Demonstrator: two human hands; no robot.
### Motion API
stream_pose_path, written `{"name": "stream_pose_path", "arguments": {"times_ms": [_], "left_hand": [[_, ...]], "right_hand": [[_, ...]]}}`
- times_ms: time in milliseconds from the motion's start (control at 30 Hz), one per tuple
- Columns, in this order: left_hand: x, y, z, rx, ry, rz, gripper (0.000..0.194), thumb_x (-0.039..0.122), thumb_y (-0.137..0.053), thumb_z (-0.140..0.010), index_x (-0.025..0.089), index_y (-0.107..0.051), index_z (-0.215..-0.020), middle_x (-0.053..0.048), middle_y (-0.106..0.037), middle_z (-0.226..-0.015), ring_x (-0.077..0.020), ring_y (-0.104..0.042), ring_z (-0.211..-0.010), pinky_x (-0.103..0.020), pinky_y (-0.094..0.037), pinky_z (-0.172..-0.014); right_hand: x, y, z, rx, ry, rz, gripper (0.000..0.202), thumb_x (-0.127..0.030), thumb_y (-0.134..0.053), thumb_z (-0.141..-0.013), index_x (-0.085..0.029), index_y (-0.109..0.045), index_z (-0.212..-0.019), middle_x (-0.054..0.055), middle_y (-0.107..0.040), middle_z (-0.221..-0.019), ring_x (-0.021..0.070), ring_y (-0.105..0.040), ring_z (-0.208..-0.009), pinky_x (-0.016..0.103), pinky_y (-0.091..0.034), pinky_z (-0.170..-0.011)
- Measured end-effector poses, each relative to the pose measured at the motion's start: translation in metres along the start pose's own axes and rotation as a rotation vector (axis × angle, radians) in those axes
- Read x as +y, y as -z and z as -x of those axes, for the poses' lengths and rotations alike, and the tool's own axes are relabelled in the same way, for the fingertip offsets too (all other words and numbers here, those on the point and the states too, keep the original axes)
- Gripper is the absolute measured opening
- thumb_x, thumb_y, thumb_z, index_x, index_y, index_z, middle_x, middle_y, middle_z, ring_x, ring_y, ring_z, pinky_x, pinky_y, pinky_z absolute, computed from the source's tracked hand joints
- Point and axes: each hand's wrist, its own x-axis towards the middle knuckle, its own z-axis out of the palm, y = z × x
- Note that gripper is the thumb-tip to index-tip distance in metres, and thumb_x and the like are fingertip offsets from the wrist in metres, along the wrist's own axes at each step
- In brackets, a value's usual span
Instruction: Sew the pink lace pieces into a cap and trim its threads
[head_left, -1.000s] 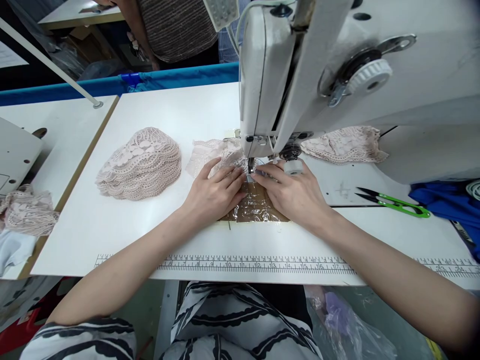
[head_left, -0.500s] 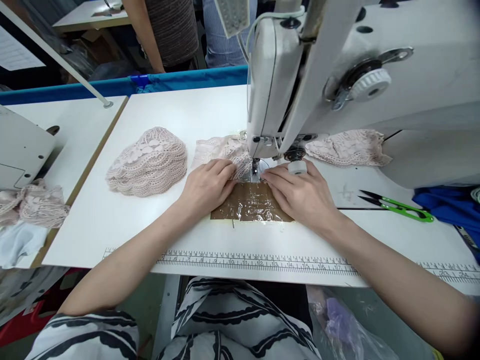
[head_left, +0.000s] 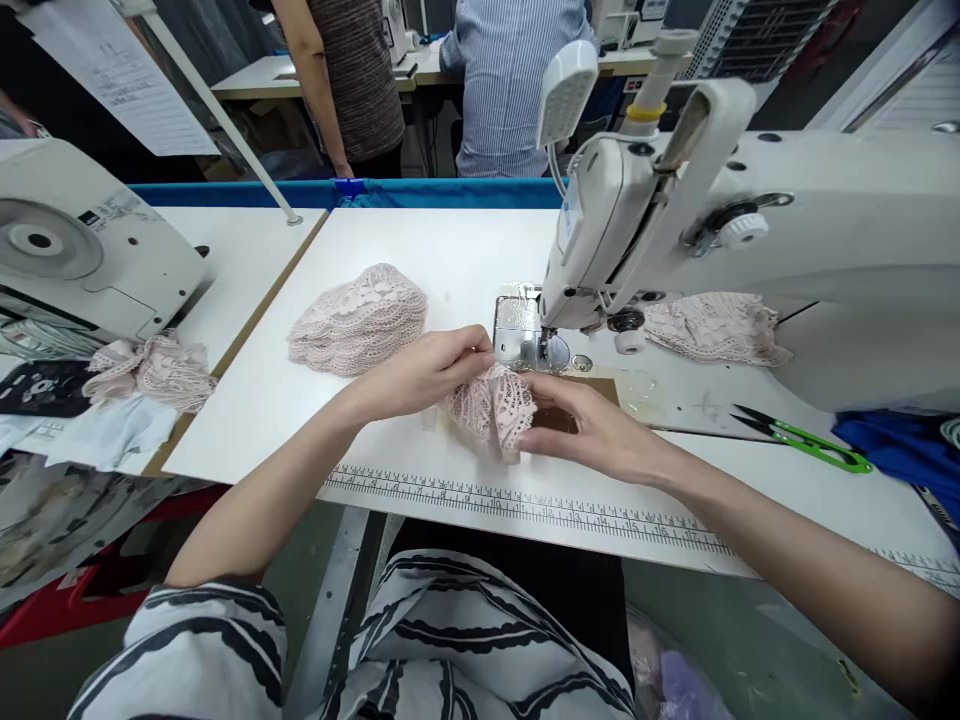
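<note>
A piece of pale pink lace hangs bunched between my hands, in front of the sewing machine and clear of its needle. My left hand pinches the lace at its upper left edge, fingers closed. At the right edge my right hand grips the lace between thumb and fingers. Beneath the right hand lies a brown taped patch, mostly covered. The metal needle plate shows just beyond the lace.
A pile of folded lace lies left of my hands. More lace rests behind the needle, under the machine arm. Green thread snips and blue cloth are at the right. A printed ruler runs along the table's front edge.
The lace has come out from under the needle toward me and is now bunched between my hands. Both hands moved nearer the front edge. The head view has shifted, showing more of the room.
</note>
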Motion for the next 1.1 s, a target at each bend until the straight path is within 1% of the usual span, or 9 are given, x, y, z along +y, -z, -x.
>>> {"name": "stream_pose_path", "arguments": {"times_ms": [200,333,433,533,633,800,900,1000,1100], "left_hand": [[-0.013,0.005,0.022,0.151,0.03,0.105,0.035,0.048,-0.041,-0.101,0.021,-0.058,-0.085,0.001,-0.054,-0.075,-0.0141,-0.049,-0.067,-0.028,-0.036,-0.059],[-0.027,0.009,0.048,0.055,0.045,0.232,0.033,0.054,-0.055,-0.095,0.023,-0.064,-0.099,-0.002,-0.063,-0.095,-0.017,-0.058,-0.085,-0.028,-0.044,-0.07],[-0.043,0.007,0.07,0.012,0.096,0.285,0.031,0.049,-0.074,-0.082,0.024,-0.064,-0.098,0.0,-0.063,-0.092,-0.0157,-0.057,-0.08,-0.027,-0.045,-0.067],[-0.059,0.01,0.091,0.103,0.204,0.449,0.03,0.05,-0.066,-0.089,0.021,-0.063,-0.084,0.002,-0.055,-0.076,-0.0118,-0.049,-0.066,-0.025,-0.04,-0.06],[-0.068,0.033,0.1,0.295,0.217,0.502,0.034,0.051,-0.065,-0.09,0.02,-0.063,-0.077,0.001,-0.052,-0.071,-0.0108,-0.046,-0.064,-0.025,-0.041,-0.061],[-0.077,0.108,0.056,0.663,0.122,0.26,0.028,0.044,-0.067,-0.088,0.019,-0.064,-0.074,0.001,-0.055,-0.07,-0.0105,-0.045,-0.063,-0.024,-0.034,-0.057],[-0.099,0.136,0.011,0.553,0.23,0.143,0.025,0.037,-0.061,-0.09,0.018,-0.067,-0.075,0.003,-0.052,-0.062,-0.0097,-0.041,-0.056,-0.025,-0.03,-0.055],[-0.126,0.133,-0.013,0.501,0.296,0.097,0.018,0.028,-0.068,-0.083,0.015,-0.068,-0.071,0.004,-0.051,-0.054,-0.0104,-0.043,-0.054,-0.026,-0.033,-0.055],[-0.137,0.112,-0.018,0.474,0.278,0.054,0.013,0.026,-0.073,-0.083,0.013,-0.069,-0.084,0.001,-0.063,-0.072,-0.0122,-0.055,-0.066,-0.026,-0.044,-0.064]], "right_hand": [[-0.018,-0.014,-0.02,0.097,-0.121,-0.321,0.042,-0.06,-0.056,-0.094,-0.021,-0.067,-0.082,0.003,-0.068,-0.081,0.0183,-0.065,-0.077,0.033,-0.055,-0.069],[-0.024,-0.019,-0.027,0.09,-0.143,-0.28,0.047,-0.063,-0.054,-0.094,-0.02,-0.069,-0.081,0.004,-0.068,-0.079,0.0172,-0.064,-0.072,0.032,-0.054,-0.064],[-0.032,-0.019,-0.029,0.049,-0.152,-0.278,0.045,-0.062,-0.058,-0.092,-0.02,-0.072,-0.08,0.003,-0.067,-0.074,0.0156,-0.06,-0.064,0.03,-0.05,-0.058],[-0.043,-0.019,-0.034,-0.041,-0.167,-0.329,0.04,-0.057,-0.064,-0.089,-0.02,-0.075,-0.08,0.002,-0.066,-0.074,0.013,-0.056,-0.06,0.028,-0.046,-0.054],[-0.055,-0.02,-0.054,-0.057,-0.153,-0.356,0.033,-0.052,-0.07,-0.086,-0.02,-0.077,-0.08,0.002,-0.068,-0.077,0.0113,-0.056,-0.062,0.026,-0.046,-0.057],[-0.066,-0.02,-0.132,0.319,0.002,-0.388,0.021,-0.04,-0.072,-0.084,-0.02,-0.075,-0.081,0.002,-0.071,-0.082,0.0119,-0.062,-0.07,0.026,-0.053,-0.065],[-0.053,-0.015,-0.18,0.472,-0.07,-0.26,0.014,-0.032,-0.07,-0.084,-0.018,-0.072,-0.085,0.001,-0.07,-0.081,0.01,-0.061,-0.065,0.022,-0.051,-0.057],[-0.026,-0.013,-0.211,0.48,-0.138,-0.178,0.015,-0.028,-0.074,-0.08,-0.014,-0.068,-0.084,-0.001,-0.061,-0.06,0.0089,-0.053,-0.049,0.021,-0.043,-0.046],[-0.001,-0.018,-0.217,0.452,-0.184,-0.118,0.017,-0.022,-0.069,-0.085,-0.012,-0.067,-0.098,-0.004,-0.058,-0.055,0.0073,-0.049,-0.043,0.02,-0.04,-0.045]]}}
